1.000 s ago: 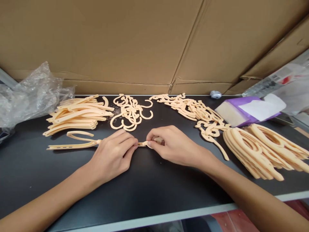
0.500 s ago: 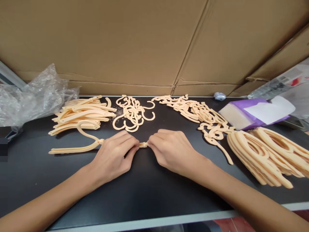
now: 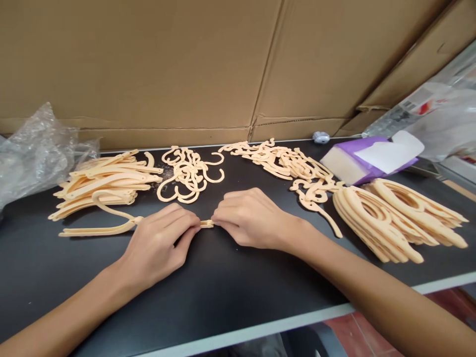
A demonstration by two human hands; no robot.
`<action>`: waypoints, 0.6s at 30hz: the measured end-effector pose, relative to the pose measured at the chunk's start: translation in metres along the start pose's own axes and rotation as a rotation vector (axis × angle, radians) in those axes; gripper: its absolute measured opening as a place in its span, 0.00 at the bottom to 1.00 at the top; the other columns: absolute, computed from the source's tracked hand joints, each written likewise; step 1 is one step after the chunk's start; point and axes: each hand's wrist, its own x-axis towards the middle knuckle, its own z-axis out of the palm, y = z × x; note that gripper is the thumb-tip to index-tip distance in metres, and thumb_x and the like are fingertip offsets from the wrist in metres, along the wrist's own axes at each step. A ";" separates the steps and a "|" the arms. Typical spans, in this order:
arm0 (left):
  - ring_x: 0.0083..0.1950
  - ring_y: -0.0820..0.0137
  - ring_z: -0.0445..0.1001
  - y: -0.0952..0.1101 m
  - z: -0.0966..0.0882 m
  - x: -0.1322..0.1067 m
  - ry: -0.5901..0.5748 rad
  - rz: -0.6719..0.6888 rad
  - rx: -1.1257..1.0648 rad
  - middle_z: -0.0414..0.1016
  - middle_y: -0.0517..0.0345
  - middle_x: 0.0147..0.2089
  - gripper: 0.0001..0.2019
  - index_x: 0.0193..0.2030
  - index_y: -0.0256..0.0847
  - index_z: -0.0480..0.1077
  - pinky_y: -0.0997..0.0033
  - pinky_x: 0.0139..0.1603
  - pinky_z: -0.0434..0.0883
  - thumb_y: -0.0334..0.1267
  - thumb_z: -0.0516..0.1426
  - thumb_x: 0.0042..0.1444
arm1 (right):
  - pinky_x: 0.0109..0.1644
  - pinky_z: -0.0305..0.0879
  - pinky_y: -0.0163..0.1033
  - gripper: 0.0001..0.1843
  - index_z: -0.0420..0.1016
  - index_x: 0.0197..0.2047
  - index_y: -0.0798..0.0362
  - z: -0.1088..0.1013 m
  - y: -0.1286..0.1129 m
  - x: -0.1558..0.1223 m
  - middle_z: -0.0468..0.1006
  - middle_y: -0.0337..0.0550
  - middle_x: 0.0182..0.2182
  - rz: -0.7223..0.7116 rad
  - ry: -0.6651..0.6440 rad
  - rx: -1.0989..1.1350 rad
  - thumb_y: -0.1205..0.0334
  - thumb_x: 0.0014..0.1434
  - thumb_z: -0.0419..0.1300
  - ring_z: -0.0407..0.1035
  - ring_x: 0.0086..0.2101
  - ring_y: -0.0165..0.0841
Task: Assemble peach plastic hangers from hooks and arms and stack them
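Note:
A cream plastic folding hanger point(image 3: 111, 230) lies low over the black table, its hook and one arm sticking out on the left. My left hand point(image 3: 159, 240) is closed around its middle, fingers and thumb pinched together. Between my two hands a short narrow piece of the hanger point(image 3: 207, 224) shows. At that piece's right end, the fingertips of my right hand point(image 3: 253, 218) are closed in a pinch. My fingers hide the joint and whatever else the right fingertips cover.
Beyond my hands lie a pile of hanger arms point(image 3: 107, 178), loose hooks point(image 3: 191, 173) and smaller curved pieces point(image 3: 282, 161). At right are stacked hangers point(image 3: 379, 223) and a purple tissue pack point(image 3: 357, 158). Clear plastic wrap point(image 3: 40, 153) sits left; cardboard point(image 3: 148, 64) stands behind.
The whole view has shifted, so things appear further left. Both hands keep their grip on the hanger, with hardly any change between them.

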 end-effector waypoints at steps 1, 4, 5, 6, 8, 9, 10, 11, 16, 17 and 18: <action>0.38 0.68 0.73 0.000 0.000 0.000 0.006 0.011 0.015 0.78 0.56 0.38 0.04 0.42 0.39 0.72 0.68 0.41 0.71 0.26 0.58 0.64 | 0.31 0.46 0.40 0.12 0.77 0.31 0.53 0.001 0.000 -0.001 0.79 0.40 0.27 -0.004 0.011 -0.014 0.72 0.64 0.57 0.66 0.31 0.32; 0.41 0.66 0.74 0.002 0.001 0.000 0.047 0.036 0.047 0.79 0.54 0.40 0.06 0.45 0.38 0.72 0.65 0.45 0.73 0.25 0.60 0.63 | 0.31 0.52 0.39 0.12 0.79 0.32 0.54 0.005 0.004 -0.004 0.80 0.41 0.27 -0.009 0.102 0.001 0.71 0.65 0.56 0.68 0.30 0.32; 0.43 0.65 0.74 0.003 0.000 0.000 0.068 0.043 0.053 0.79 0.52 0.41 0.08 0.46 0.37 0.73 0.64 0.47 0.73 0.24 0.60 0.62 | 0.32 0.55 0.38 0.12 0.79 0.33 0.54 0.006 0.007 -0.004 0.80 0.41 0.28 -0.011 0.160 0.025 0.70 0.65 0.56 0.69 0.30 0.32; 0.45 0.64 0.74 0.005 -0.001 0.000 0.092 0.049 0.063 0.78 0.50 0.44 0.10 0.48 0.36 0.73 0.62 0.49 0.73 0.23 0.61 0.61 | 0.33 0.57 0.38 0.11 0.80 0.33 0.54 0.007 0.010 -0.004 0.81 0.42 0.28 -0.014 0.232 0.053 0.70 0.66 0.57 0.70 0.30 0.32; 0.49 0.61 0.74 0.009 -0.003 -0.001 0.139 0.073 0.080 0.78 0.47 0.47 0.14 0.51 0.35 0.73 0.59 0.52 0.73 0.22 0.61 0.59 | 0.35 0.63 0.36 0.10 0.80 0.34 0.55 0.007 0.016 -0.004 0.82 0.42 0.29 -0.020 0.399 0.120 0.69 0.65 0.58 0.72 0.30 0.31; 0.51 0.60 0.73 0.011 -0.004 -0.001 0.162 0.090 0.086 0.77 0.45 0.49 0.15 0.51 0.35 0.73 0.58 0.53 0.72 0.21 0.62 0.58 | 0.35 0.65 0.36 0.09 0.80 0.34 0.55 0.007 0.019 -0.004 0.82 0.42 0.29 -0.019 0.477 0.154 0.70 0.64 0.59 0.73 0.30 0.31; 0.52 0.60 0.73 0.014 -0.006 -0.001 0.187 0.104 0.095 0.77 0.45 0.49 0.16 0.52 0.35 0.73 0.57 0.54 0.72 0.21 0.62 0.57 | 0.35 0.66 0.35 0.08 0.80 0.34 0.54 0.006 0.021 -0.003 0.83 0.42 0.29 -0.008 0.548 0.185 0.70 0.63 0.60 0.73 0.29 0.30; 0.52 0.60 0.73 0.016 -0.007 -0.001 0.218 0.113 0.111 0.77 0.46 0.49 0.16 0.51 0.36 0.73 0.56 0.55 0.71 0.21 0.62 0.57 | 0.34 0.67 0.35 0.08 0.80 0.34 0.54 0.005 0.024 -0.003 0.83 0.41 0.28 0.016 0.610 0.213 0.70 0.63 0.61 0.73 0.29 0.30; 0.51 0.61 0.73 0.020 -0.011 0.000 0.309 0.047 0.112 0.78 0.51 0.46 0.14 0.50 0.40 0.73 0.55 0.55 0.68 0.26 0.63 0.59 | 0.28 0.67 0.35 0.05 0.80 0.33 0.52 0.008 0.025 -0.001 0.82 0.40 0.27 0.253 0.824 0.299 0.66 0.62 0.64 0.74 0.26 0.30; 0.51 0.62 0.73 0.019 -0.011 0.000 0.306 -0.009 0.061 0.78 0.51 0.47 0.13 0.51 0.40 0.73 0.55 0.56 0.68 0.28 0.62 0.60 | 0.27 0.66 0.35 0.05 0.80 0.34 0.52 0.010 0.022 -0.001 0.82 0.40 0.27 0.292 0.846 0.310 0.65 0.62 0.64 0.74 0.26 0.31; 0.52 0.62 0.74 0.018 -0.010 0.001 0.306 -0.085 0.001 0.78 0.51 0.48 0.12 0.52 0.40 0.72 0.56 0.56 0.70 0.30 0.61 0.62 | 0.26 0.66 0.35 0.05 0.79 0.34 0.52 0.013 0.018 0.000 0.82 0.41 0.28 0.312 0.860 0.311 0.65 0.62 0.63 0.74 0.25 0.31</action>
